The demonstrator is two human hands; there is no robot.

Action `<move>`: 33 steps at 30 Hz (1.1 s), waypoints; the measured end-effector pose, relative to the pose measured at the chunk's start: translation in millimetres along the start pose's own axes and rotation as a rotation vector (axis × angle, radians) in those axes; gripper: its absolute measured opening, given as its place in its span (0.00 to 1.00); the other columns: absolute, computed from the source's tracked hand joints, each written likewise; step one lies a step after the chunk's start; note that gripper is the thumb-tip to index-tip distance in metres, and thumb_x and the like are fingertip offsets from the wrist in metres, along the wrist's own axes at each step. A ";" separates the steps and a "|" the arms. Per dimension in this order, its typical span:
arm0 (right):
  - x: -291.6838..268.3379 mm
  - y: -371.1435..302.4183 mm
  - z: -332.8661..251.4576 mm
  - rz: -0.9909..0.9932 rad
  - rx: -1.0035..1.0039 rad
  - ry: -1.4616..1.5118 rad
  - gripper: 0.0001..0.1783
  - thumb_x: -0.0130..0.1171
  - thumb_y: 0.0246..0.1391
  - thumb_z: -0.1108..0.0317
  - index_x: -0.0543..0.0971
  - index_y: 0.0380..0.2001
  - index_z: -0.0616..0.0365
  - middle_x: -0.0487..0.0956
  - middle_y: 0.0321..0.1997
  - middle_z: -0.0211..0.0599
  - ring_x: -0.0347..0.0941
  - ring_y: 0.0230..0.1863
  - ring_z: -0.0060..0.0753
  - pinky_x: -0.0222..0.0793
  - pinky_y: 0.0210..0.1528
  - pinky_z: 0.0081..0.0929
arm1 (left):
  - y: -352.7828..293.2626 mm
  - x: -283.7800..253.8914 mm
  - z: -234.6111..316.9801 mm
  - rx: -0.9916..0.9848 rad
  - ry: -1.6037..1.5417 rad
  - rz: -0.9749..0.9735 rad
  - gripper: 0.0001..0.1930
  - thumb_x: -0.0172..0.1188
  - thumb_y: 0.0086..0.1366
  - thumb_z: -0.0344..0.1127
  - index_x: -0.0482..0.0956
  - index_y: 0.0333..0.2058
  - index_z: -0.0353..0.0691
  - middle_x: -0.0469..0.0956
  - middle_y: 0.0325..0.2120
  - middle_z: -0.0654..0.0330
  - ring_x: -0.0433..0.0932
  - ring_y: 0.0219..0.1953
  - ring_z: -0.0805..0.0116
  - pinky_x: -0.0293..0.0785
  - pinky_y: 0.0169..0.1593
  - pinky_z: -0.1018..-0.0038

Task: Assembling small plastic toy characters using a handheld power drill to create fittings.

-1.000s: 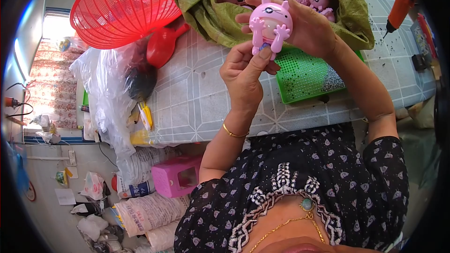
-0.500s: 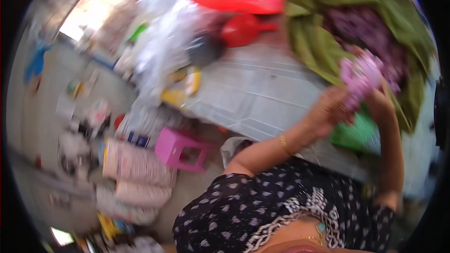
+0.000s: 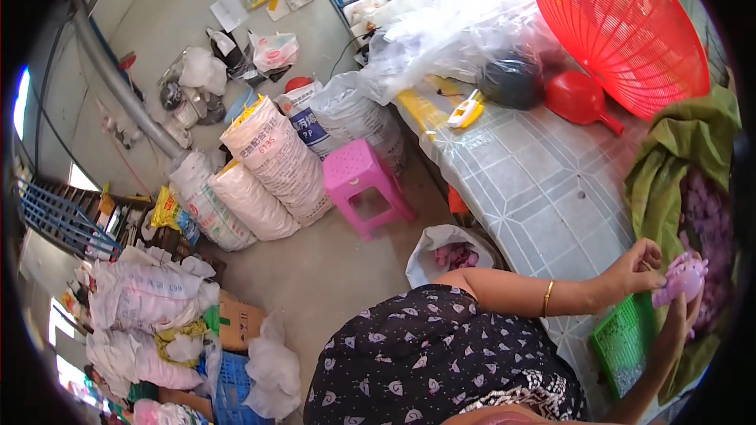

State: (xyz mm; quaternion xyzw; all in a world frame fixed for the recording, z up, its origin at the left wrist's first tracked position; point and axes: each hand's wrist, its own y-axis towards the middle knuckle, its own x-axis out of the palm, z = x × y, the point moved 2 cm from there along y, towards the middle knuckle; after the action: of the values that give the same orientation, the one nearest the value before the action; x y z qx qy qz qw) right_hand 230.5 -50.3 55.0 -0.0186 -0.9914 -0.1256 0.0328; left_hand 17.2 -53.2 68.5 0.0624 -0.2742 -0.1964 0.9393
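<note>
At the right edge of the table, my right hand (image 3: 673,334) holds a small glossy pink-purple toy figure (image 3: 685,279) from below. Its head is rounded, with little knobs on top. My left hand (image 3: 630,277), a gold bangle at its wrist, is beside the toy with thumb and fingers pinched together at its left side. Anything between those fingertips is too small to make out. Just beyond the hands lies an open olive-green sack (image 3: 669,142) full of similar purple pieces (image 3: 713,236). Below my left wrist is a green plastic basket (image 3: 622,338) with small clear bits in it.
On the tiled-pattern table (image 3: 543,197) are a red dipper (image 3: 575,98), a large red basket (image 3: 622,24), a yellow-and-white tool (image 3: 466,112) and plastic sheeting (image 3: 465,24). A pink stool (image 3: 366,181), white sacks (image 3: 276,161) and an open bag of purple pieces (image 3: 449,256) stand on the floor.
My view has swung, so the table and floor things appear shifted. The toy stays in my right hand. My left hand, earlier close against the toy, is now at its left side.
</note>
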 end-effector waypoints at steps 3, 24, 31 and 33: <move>10.3 -6.5 -17.1 -0.064 -0.086 -0.119 0.41 0.58 0.59 0.59 0.56 0.70 0.65 0.61 0.71 0.48 0.61 0.68 0.43 0.56 0.68 0.35 | -3.2 6.2 16.0 0.096 0.219 0.039 0.36 0.69 0.55 0.37 0.58 0.58 0.41 0.63 0.48 0.61 0.65 0.47 0.73 0.65 0.53 0.74; 57.4 -37.1 -81.3 0.042 -0.369 -0.546 0.41 0.70 0.48 0.59 0.66 0.64 0.58 0.76 0.56 0.44 0.74 0.44 0.35 0.70 0.52 0.34 | 24.1 18.6 25.6 -0.206 -0.348 -0.126 0.28 0.53 0.69 0.56 0.69 0.58 0.42 0.77 0.49 0.56 0.80 0.45 0.60 0.81 0.45 0.62; 56.3 -33.1 -65.2 0.065 -0.445 -0.582 0.38 0.70 0.46 0.61 0.69 0.60 0.60 0.74 0.56 0.48 0.72 0.55 0.47 0.68 0.57 0.37 | 27.2 22.9 17.2 -0.219 -0.362 -0.077 0.27 0.57 0.67 0.54 0.69 0.57 0.42 0.78 0.47 0.54 0.81 0.45 0.57 0.81 0.48 0.59; 57.7 -31.6 -63.3 0.061 -0.448 -0.564 0.37 0.70 0.46 0.61 0.69 0.59 0.60 0.73 0.57 0.50 0.71 0.57 0.50 0.68 0.58 0.38 | 28.9 20.4 17.5 -0.195 -0.330 -0.067 0.28 0.58 0.66 0.53 0.68 0.56 0.41 0.78 0.47 0.54 0.81 0.45 0.57 0.81 0.49 0.59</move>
State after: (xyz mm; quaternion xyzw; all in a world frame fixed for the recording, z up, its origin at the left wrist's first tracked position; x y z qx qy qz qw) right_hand 175.3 -95.1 112.4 -0.0887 -0.9084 -0.3285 -0.2431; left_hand 33.1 -35.2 99.7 -0.0529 -0.4019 -0.2610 0.8761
